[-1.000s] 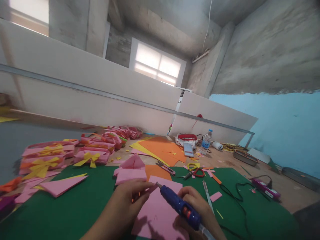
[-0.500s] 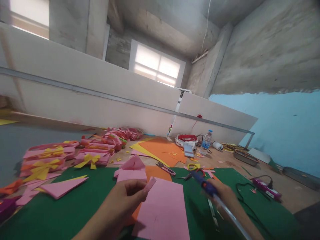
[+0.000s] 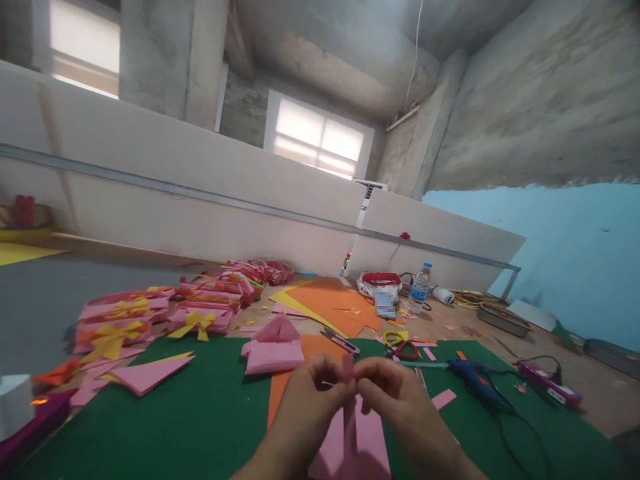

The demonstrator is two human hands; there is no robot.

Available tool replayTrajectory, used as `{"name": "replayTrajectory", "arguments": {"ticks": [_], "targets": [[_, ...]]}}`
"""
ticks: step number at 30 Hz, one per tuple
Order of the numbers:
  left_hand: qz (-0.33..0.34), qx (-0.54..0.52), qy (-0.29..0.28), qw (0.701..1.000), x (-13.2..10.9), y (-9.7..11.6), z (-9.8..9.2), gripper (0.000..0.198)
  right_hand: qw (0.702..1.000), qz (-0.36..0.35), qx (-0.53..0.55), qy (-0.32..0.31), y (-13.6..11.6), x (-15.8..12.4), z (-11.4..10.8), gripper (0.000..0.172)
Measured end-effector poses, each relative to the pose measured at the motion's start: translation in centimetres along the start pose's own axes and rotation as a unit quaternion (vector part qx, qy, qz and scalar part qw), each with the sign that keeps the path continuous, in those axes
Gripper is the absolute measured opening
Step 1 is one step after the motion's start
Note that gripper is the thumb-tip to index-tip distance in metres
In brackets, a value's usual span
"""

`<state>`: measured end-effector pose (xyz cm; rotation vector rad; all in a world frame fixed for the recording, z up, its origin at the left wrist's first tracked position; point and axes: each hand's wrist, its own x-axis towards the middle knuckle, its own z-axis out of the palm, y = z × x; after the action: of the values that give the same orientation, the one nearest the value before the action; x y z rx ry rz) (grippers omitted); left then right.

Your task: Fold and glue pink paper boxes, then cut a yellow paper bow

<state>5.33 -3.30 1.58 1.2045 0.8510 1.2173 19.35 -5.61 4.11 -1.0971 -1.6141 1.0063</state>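
A narrow pink paper strip [image 3: 349, 430] stands upright in front of me, pinched near its upper end from both sides. My left hand [image 3: 311, 403] has thumb and fingers closed on it. From the other side, my right hand [image 3: 403, 403] grips the same strip, fingertips almost meeting the left ones. Below them lies a pink paper sheet [image 3: 374, 445], partly covered by my hands. A folded pink paper piece [image 3: 274, 350] rests beyond my left hand, next to an orange sheet [image 3: 310, 347]. To the right, a blue glue gun [image 3: 474, 381] lies on the green mat [image 3: 200, 427].
Scissors [image 3: 409, 349] and a box cutter [image 3: 341, 342] lie at the mat's far edge. Finished pink paper bags with yellow bows [image 3: 197, 323] crowd the left. A water bottle [image 3: 420, 287] and a purple power strip [image 3: 549, 385] are on the right.
My right hand has let go of the glue gun, which now lies on the mat at right. Both hands have come together on the pink strip. The view has shifted slightly left.
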Motion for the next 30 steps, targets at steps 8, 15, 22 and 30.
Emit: {"name": "replayTrajectory", "arguments": {"ticks": [8,15,22,30], "targets": [[0.094,0.163,0.08,0.979,2.8,3.1,-3.9,0.033,0.97,0.099,0.221,-0.032,-1.9,6.1,2.4,0.018],[0.12,0.472,0.052,0.872,5.0,1.7,-7.3,0.03,0.969,0.141,0.202,-0.009,2.3,11.0,-0.2,0.012],[0.106,0.65,-0.01,0.753,6.1,0.0,-8.2,0.042,0.983,0.125,0.119,-0.056,5.4,10.8,-0.2,0.013],[0.084,0.646,-0.038,0.758,5.8,-0.5,-8.8,0.035,0.995,0.076,0.013,-0.07,5.7,10.7,0.1,0.024]]}}
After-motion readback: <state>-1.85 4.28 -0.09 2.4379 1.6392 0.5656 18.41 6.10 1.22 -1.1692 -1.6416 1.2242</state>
